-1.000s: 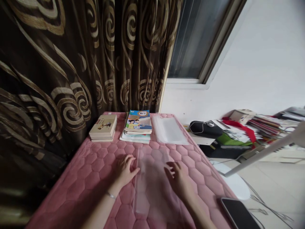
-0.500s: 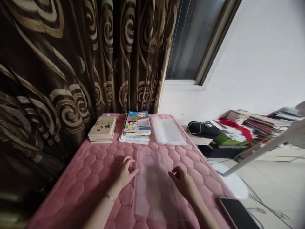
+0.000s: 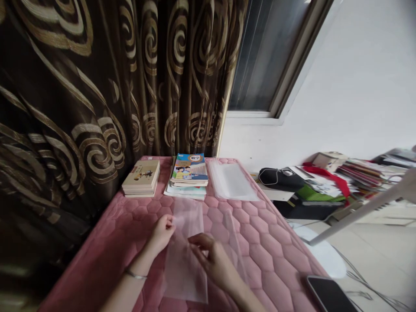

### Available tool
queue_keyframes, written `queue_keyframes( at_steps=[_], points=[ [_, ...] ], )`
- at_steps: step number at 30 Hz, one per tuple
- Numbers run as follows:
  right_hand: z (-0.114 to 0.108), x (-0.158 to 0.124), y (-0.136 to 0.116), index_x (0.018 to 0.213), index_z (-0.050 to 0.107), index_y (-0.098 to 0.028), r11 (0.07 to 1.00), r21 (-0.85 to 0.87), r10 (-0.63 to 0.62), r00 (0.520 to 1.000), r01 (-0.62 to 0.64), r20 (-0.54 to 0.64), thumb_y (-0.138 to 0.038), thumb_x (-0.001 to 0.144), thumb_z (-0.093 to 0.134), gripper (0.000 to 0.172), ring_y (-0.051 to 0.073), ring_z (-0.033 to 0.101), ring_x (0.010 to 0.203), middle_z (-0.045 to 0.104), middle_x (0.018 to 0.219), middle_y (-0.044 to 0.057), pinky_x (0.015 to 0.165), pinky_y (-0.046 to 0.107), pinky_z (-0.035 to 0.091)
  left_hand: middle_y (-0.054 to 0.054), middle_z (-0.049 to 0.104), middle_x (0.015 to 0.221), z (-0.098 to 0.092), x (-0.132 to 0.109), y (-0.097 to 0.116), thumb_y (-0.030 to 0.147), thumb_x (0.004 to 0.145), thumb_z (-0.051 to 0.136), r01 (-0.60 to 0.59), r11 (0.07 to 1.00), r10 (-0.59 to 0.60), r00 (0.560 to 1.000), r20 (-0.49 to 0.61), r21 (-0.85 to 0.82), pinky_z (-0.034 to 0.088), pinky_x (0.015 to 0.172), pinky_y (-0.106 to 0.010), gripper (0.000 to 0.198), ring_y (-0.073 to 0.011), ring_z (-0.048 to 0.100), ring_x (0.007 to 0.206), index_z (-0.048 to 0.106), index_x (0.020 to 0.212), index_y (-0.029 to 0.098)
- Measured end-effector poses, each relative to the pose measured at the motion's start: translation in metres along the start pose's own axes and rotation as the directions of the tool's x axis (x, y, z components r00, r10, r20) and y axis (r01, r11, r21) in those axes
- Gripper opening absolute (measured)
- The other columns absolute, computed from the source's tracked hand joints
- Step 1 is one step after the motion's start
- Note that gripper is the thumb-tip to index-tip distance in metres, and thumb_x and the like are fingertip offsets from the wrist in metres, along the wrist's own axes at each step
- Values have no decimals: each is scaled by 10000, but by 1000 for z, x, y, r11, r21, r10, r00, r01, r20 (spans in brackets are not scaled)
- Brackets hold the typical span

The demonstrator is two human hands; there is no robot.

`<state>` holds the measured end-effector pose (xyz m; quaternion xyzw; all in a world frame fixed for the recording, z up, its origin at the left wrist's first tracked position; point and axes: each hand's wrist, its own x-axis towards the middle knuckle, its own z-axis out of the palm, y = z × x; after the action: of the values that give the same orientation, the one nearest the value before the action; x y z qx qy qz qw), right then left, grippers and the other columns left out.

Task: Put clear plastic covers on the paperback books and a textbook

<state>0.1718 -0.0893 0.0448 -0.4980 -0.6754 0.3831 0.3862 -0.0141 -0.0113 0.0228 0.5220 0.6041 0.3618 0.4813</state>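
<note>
A clear plastic book cover [image 3: 185,273] lies spread on the pink quilted surface, with a frosted flap on its left part and a see-through part reaching right. At its upper left edge, my left hand [image 3: 161,234] is closed, thumb and fingers pinching the plastic. My right hand [image 3: 216,260] reaches across the cover from the right, its thumb and forefinger drawn together on the thin film; the exact grip is hard to see. Behind my hands stands a stack of textbooks [image 3: 188,169] with a blue-topped one uppermost. To its right lies a pile of clear covers [image 3: 232,182].
A stack of beige books [image 3: 141,175] sits at the back left, by the patterned curtain [image 3: 156,86]. Near the right edge lies a phone [image 3: 329,294]. Past that edge stand a white lamp [image 3: 354,212] and a cluttered shelf with a black pouch [image 3: 279,178].
My right hand has moved left over the plastic cover, and my left hand now pinches its left edge. The cover has shifted left and its layers have spread apart.
</note>
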Motion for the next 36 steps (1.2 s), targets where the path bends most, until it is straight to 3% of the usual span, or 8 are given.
queue_keyframes(
  at_steps=[3,5,8,17,25,30,33,36],
  points=[
    [-32,0,33,1051,631,-175,940,-282,118,959,-192,-259,-377,911,403,336,203,663,792,667,1037,125,668,301,504,75,530,654,-32,3,-6,180,731,555,60,998,-61,997,-44,-19,407,403,-189,263,-94,551,442,500,988,177],
    [-53,-2,55,1104,606,-154,774,-511,148,892,-373,-426,-379,893,431,355,254,649,899,628,1114,172,705,333,487,73,528,647,-53,5,-9,174,730,561,36,999,-36,996,-79,5,415,407,-180,240,-93,557,459,511,964,173],
    [-70,-6,77,1138,570,-114,647,-562,293,849,-515,-440,-358,875,462,375,261,654,874,660,1002,169,675,317,468,74,530,637,-75,8,-15,178,726,590,51,997,-42,990,-132,63,421,422,-167,225,-80,550,459,532,944,177],
    [-92,-6,104,1028,583,-133,823,-199,448,823,-532,-350,-341,752,546,347,155,577,579,624,637,-1,516,238,380,66,546,604,-90,14,-38,77,782,468,70,935,29,961,-274,346,423,457,-174,152,-80,528,436,545,874,171],
    [-104,-13,116,1121,581,-143,853,-277,320,862,-443,-394,-386,736,499,463,167,521,479,546,493,-41,487,254,351,8,598,697,-82,14,-48,15,755,525,31,856,140,947,-290,516,473,734,-249,216,-157,629,742,568,889,178],
    [-102,-15,117,1168,652,-197,810,-449,231,910,-376,-344,-319,839,384,441,196,616,620,642,676,30,596,277,432,-152,604,1131,-72,1,-46,65,807,516,-38,668,301,927,-223,743,448,928,-370,275,-265,578,1114,575,1066,138],
    [-98,-15,110,1107,696,-244,772,-521,226,923,-365,-312,-282,893,355,405,188,655,765,672,925,72,668,264,444,-226,464,1351,-44,-12,-39,70,862,416,-127,503,386,918,-91,855,426,991,-411,350,-298,514,1224,549,1185,85],
    [-93,-16,99,1118,684,-291,720,-586,234,925,-371,-299,-305,932,355,378,166,648,747,651,932,61,627,242,417,-170,438,1423,-1,-27,-29,167,903,422,-366,435,407,895,182,823,399,1053,-412,363,-282,472,1281,545,1242,133]
  ],
)
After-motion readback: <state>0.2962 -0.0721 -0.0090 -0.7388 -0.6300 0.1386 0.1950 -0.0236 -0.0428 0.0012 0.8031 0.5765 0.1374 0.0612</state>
